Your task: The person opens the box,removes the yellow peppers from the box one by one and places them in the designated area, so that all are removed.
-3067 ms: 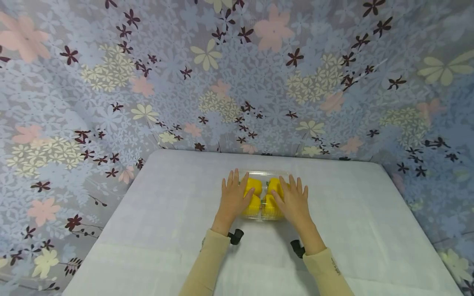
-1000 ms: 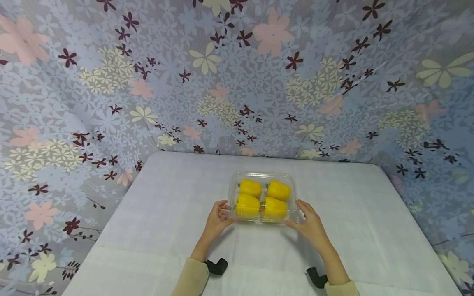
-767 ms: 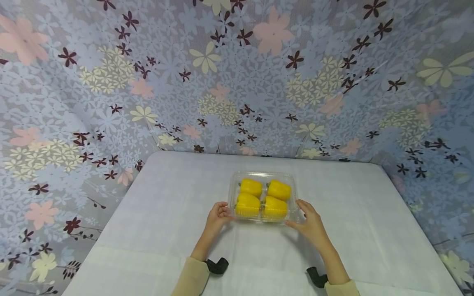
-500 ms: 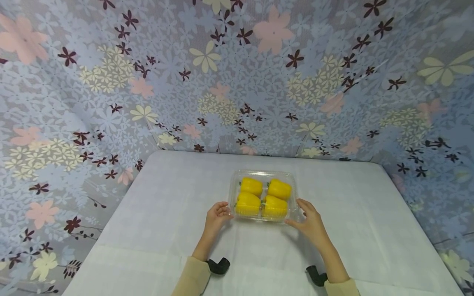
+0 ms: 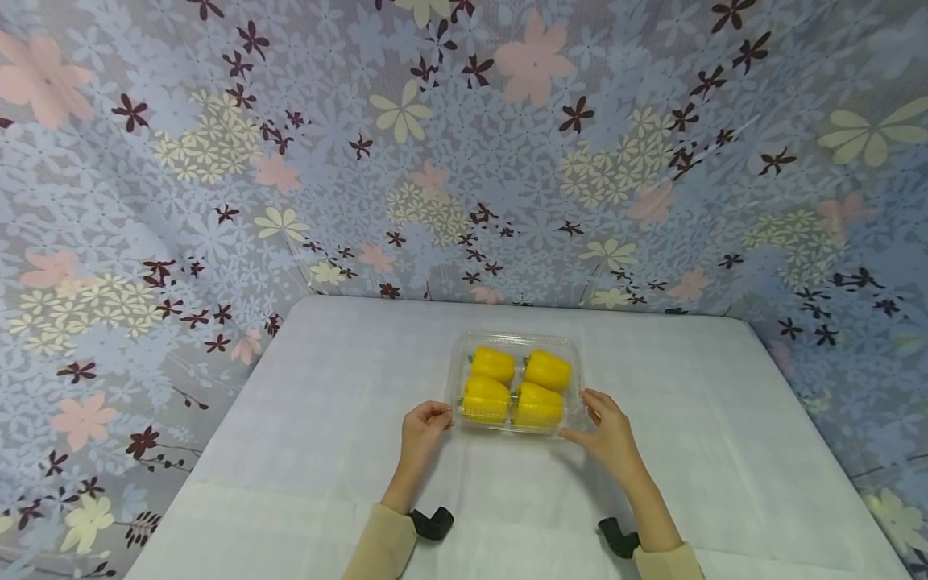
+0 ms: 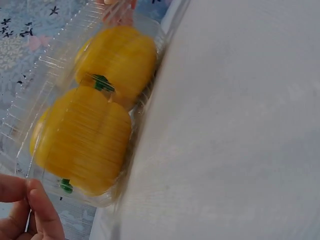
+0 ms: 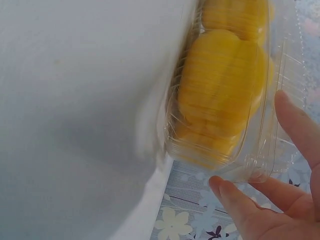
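Note:
A clear plastic clamshell box [image 5: 519, 341] lies on the table with several yellow bell peppers inside, among them a front-left pepper [image 5: 486, 399] and a front-right pepper [image 5: 537, 405]. Its lid appears to be down over them. At the box's front left corner my left hand [image 5: 422, 431] pinches the thin plastic rim between thumb and fingertips, as the left wrist view shows close up. My right hand [image 5: 611, 435] holds the front right corner, thumb and fingers spread around it; in the right wrist view, fingertips [image 7: 284, 99] touch the clear plastic.
A white cloth covers the table [image 5: 326, 387], which ends at a floral curtain [image 5: 449, 161] behind and at both sides. Black wrist mounts, left [image 5: 432, 524] and right [image 5: 618, 538], stick out inward from my wrists above the cloth.
Earlier both hands lay flat over the box; they have since moved down to its front corners. Over the last second my left fingers have drawn together into a pinch; the right hand hardly moved.

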A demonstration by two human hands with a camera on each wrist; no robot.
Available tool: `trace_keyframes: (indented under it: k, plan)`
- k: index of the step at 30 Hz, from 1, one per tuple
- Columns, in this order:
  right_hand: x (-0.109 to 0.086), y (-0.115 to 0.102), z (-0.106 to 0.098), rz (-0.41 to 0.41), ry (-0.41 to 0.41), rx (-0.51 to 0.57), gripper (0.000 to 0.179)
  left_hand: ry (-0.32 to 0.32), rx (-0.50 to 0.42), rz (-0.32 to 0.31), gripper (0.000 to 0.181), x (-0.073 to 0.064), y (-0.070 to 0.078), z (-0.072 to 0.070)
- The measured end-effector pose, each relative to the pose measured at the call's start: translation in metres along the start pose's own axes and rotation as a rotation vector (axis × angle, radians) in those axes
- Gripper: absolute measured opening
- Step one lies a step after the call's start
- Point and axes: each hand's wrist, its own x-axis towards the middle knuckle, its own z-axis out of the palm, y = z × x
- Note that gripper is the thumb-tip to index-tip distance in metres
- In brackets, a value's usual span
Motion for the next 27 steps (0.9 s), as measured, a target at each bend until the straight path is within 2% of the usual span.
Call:
trace_keyframes:
  k: [5,9,12,18,21,23,27]
  plan:
    - [-0.001,-0.002,-0.002,-0.001,-0.001,-0.007,0.075,-0.052,0.023,0.006,0.021,0.002,0.000,-0.001]
    - [-0.002,-0.002,-0.002,-0.002,-0.005,-0.027,0.075,-0.064,0.042,0.019,0.027,0.004,-0.003,-0.002]
    - [-0.002,-0.001,-0.002,-0.002,-0.009,-0.054,0.076,-0.055,0.083,0.068,0.029,0.006,-0.006,-0.001]
    - [-0.003,-0.002,-0.002,-0.019,-0.001,-0.091,0.078,-0.048,0.174,0.128,0.041,0.020,-0.030,-0.002]
    - [-0.003,-0.003,-0.003,-0.041,0.011,-0.072,0.077,-0.043,0.232,0.139,0.041,0.026,-0.037,-0.002]
    - [-0.003,-0.004,-0.004,-0.053,0.016,-0.045,0.075,-0.038,0.270,0.152,0.039,0.029,-0.037,-0.002]
    - [-0.002,-0.007,-0.005,-0.058,0.011,0.004,0.076,-0.035,0.340,0.134,0.040,0.034,-0.034,-0.001]
